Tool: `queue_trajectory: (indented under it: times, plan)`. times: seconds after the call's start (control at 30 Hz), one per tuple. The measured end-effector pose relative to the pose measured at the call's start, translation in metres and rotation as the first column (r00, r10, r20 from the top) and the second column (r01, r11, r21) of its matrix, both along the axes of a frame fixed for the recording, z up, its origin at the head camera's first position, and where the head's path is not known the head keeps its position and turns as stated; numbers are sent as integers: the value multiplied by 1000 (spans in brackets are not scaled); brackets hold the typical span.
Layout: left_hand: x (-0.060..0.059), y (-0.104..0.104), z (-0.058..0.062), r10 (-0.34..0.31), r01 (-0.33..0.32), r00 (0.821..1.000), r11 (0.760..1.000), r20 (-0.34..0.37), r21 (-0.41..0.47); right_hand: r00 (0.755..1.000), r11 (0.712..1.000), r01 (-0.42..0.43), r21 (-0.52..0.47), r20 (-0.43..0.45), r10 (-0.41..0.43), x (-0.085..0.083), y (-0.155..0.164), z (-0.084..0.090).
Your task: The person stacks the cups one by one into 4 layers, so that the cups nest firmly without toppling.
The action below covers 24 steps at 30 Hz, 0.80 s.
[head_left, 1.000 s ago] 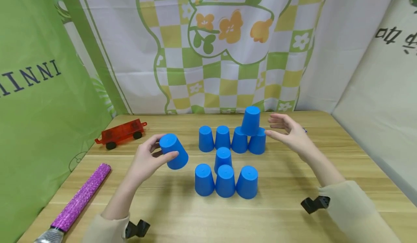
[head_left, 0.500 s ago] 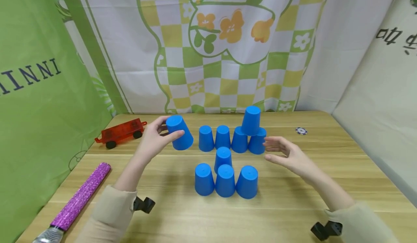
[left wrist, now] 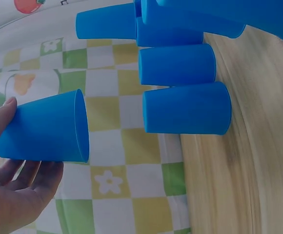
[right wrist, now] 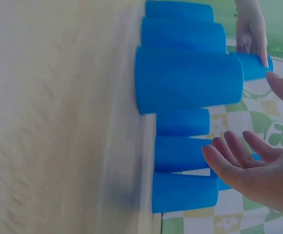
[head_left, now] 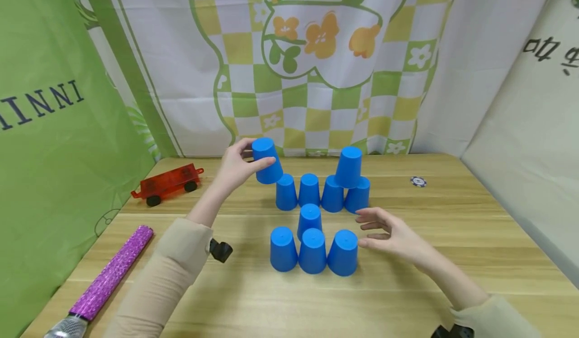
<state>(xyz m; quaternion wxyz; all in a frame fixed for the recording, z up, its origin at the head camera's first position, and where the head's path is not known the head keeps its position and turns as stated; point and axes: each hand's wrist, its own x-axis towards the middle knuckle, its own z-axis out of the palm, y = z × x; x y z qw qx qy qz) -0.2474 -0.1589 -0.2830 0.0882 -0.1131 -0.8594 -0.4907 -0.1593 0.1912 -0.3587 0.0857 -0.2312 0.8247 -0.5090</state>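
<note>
Blue cup [head_left: 267, 160], upside down and tilted, sits in the left hand [head_left: 236, 166] above the left end of the back row [head_left: 309, 191], fingers curled round its wall. The right hand [head_left: 392, 235] hovers with fingers spread, holding nothing, just right of the front cups [head_left: 312, 251], well apart from the held cup.

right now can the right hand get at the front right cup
Probably yes. The right hand is open beside the front right cup, fingertips close to its side, with only bare table between them.
</note>
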Motion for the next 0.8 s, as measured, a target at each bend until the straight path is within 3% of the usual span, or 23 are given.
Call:
queue_trajectory:
  times: [0.43, 0.8]
  plan:
    - [-38, 35, -12, -66, 66, 997, 998, 40, 2, 999, 1000, -17, 18, -27, 18, 6, -16, -14]
    - [-50, 51, -24, -108, 109, 992, 994, 72, -10, 999, 999, -31, 24, -37, 32, 4, -18, -19]
